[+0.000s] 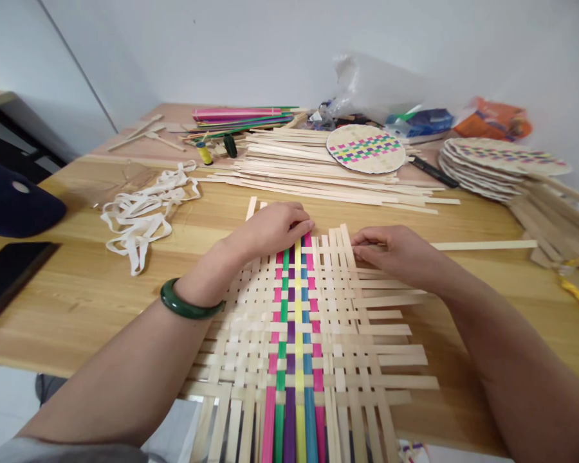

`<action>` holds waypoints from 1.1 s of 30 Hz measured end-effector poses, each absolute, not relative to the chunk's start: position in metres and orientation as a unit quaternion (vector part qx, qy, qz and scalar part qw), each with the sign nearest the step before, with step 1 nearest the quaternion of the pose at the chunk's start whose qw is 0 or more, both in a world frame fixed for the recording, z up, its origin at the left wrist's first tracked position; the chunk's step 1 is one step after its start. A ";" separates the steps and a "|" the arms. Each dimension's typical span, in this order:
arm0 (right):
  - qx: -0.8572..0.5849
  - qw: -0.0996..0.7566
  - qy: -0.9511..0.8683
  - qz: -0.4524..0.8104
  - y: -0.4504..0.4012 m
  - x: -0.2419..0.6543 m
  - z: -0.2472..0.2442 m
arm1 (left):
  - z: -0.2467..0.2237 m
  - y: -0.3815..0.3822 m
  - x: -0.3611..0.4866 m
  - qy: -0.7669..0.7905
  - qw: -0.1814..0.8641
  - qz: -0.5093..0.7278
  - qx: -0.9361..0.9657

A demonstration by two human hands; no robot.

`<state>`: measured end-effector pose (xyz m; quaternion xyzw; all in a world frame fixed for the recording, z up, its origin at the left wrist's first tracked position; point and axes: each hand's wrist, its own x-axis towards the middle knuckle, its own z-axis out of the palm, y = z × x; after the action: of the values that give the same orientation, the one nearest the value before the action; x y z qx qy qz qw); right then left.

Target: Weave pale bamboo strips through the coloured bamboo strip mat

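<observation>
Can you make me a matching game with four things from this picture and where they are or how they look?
1. Dark green, ring-shaped bangle
2. Narrow white cloth ribbon
3. Single round, pale disc with colourful checks
4. Woven sheet of flat pale and coloured strips

A. On loose pale strips
B. Under the left hand
C. Around the left forearm
D. Tangled on the wooden table

Pairs: 1-C, 2-D, 3-A, 4-B

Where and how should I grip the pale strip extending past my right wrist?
Probably mid-stretch of the pale strip beyond your right hand, pinching its long edges from the near side: it's narrow and runs left to right, its right end by the brown pieces.
</observation>
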<state>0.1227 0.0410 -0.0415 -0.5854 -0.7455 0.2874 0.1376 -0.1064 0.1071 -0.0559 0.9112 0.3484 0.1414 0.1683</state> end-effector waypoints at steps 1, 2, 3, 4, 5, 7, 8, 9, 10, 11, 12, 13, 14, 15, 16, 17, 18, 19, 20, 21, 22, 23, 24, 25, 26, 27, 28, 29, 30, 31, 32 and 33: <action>-0.587 0.136 -0.745 0.286 0.041 0.123 -0.042 | -0.056 0.107 -0.106 0.355 0.170 0.145 0.908; -0.588 0.134 -0.745 0.286 0.041 0.123 -0.042 | -0.057 0.107 -0.106 0.362 0.178 0.155 0.902; -0.588 0.134 -0.745 0.285 0.041 0.123 -0.043 | -0.058 0.108 -0.106 0.367 0.193 0.171 0.894; -0.588 0.133 -0.745 0.284 0.041 0.123 -0.043 | -0.059 0.108 -0.106 0.370 0.215 0.191 0.883; -0.588 0.132 -0.746 0.283 0.041 0.123 -0.042 | -0.060 0.109 -0.107 0.370 0.241 0.210 0.872; -0.590 0.128 -0.746 0.282 0.041 0.123 -0.042 | -0.060 0.110 -0.108 0.359 0.289 0.234 0.856; -0.590 0.125 -0.747 0.280 0.040 0.124 -0.041 | -0.061 0.111 -0.109 0.354 0.307 0.237 0.851; -0.590 0.121 -0.748 0.279 0.040 0.125 -0.040 | -0.061 0.112 -0.111 0.350 0.322 0.237 0.847; -0.590 0.119 -0.749 0.277 0.040 0.125 -0.039 | -0.061 0.113 -0.113 0.346 0.337 0.235 0.843; -0.589 0.117 -0.751 0.275 0.040 0.126 -0.039 | -0.061 0.114 -0.115 0.342 0.356 0.232 0.838; -0.589 0.115 -0.752 0.273 0.040 0.126 -0.038 | -0.061 0.115 -0.116 0.338 0.378 0.229 0.831; -0.589 0.113 -0.753 0.270 0.040 0.126 -0.037 | -0.061 0.116 -0.118 0.333 0.402 0.224 0.823; -0.590 0.112 -0.753 0.267 0.039 0.127 -0.037 | -0.061 0.117 -0.120 0.328 0.425 0.218 0.815; -0.591 0.111 -0.754 0.265 0.039 0.127 -0.037 | -0.061 0.117 -0.121 0.325 0.446 0.212 0.807; -0.592 0.109 -0.754 0.263 0.039 0.126 -0.037 | -0.060 0.118 -0.122 0.324 0.462 0.205 0.800; -0.593 0.107 -0.754 0.262 0.039 0.126 -0.036 | -0.060 0.117 -0.122 0.326 0.473 0.202 0.793; -0.593 0.105 -0.754 0.262 0.039 0.126 -0.036 | -0.059 0.117 -0.122 0.328 0.480 0.200 0.789; -0.594 0.104 -0.754 0.262 0.039 0.126 -0.037 | -0.058 0.116 -0.122 0.330 0.486 0.202 0.784; -0.594 0.103 -0.754 0.262 0.039 0.126 -0.037 | -0.057 0.115 -0.122 0.330 0.492 0.206 0.779; -0.593 0.104 -0.754 0.263 0.038 0.127 -0.037 | -0.056 0.115 -0.121 0.329 0.500 0.211 0.772; -0.592 0.105 -0.754 0.266 0.038 0.127 -0.037 | -0.055 0.114 -0.121 0.328 0.511 0.217 0.765; -0.590 0.106 -0.754 0.269 0.038 0.127 -0.037 | -0.055 0.113 -0.121 0.327 0.522 0.222 0.756; -0.589 0.106 -0.753 0.274 0.037 0.128 -0.038 | -0.055 0.113 -0.121 0.325 0.533 0.224 0.748; -0.588 0.106 -0.752 0.280 0.037 0.128 -0.038 | -0.055 0.113 -0.121 0.324 0.543 0.225 0.741; -0.587 0.105 -0.751 0.284 0.037 0.128 -0.038 | -0.055 0.113 -0.121 0.323 0.551 0.224 0.736; -0.587 0.104 -0.750 0.288 0.037 0.129 -0.038 | -0.055 0.114 -0.122 0.320 0.556 0.225 0.733; -0.586 0.104 -0.749 0.290 0.037 0.129 -0.038 | -0.055 0.114 -0.122 0.316 0.560 0.226 0.731; -0.586 0.105 -0.749 0.292 0.037 0.129 -0.039 | -0.056 0.114 -0.122 0.313 0.564 0.228 0.729; -0.585 0.105 -0.749 0.293 0.037 0.129 -0.039 | -0.056 0.115 -0.122 0.311 0.567 0.229 0.727; -0.584 0.105 -0.749 0.293 0.037 0.130 -0.039 | -0.056 0.115 -0.123 0.310 0.571 0.230 0.725; -0.584 0.104 -0.749 0.294 0.037 0.130 -0.039 | -0.056 0.115 -0.123 0.310 0.577 0.228 0.720; -0.585 0.101 -0.749 0.296 0.037 0.131 -0.039 | -0.056 0.115 -0.123 0.311 0.584 0.227 0.715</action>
<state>0.1306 0.0373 -0.0386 -0.5847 -0.7485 0.2960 0.1011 -0.1231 0.1149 -0.0560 0.7148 0.3106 0.2269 0.5840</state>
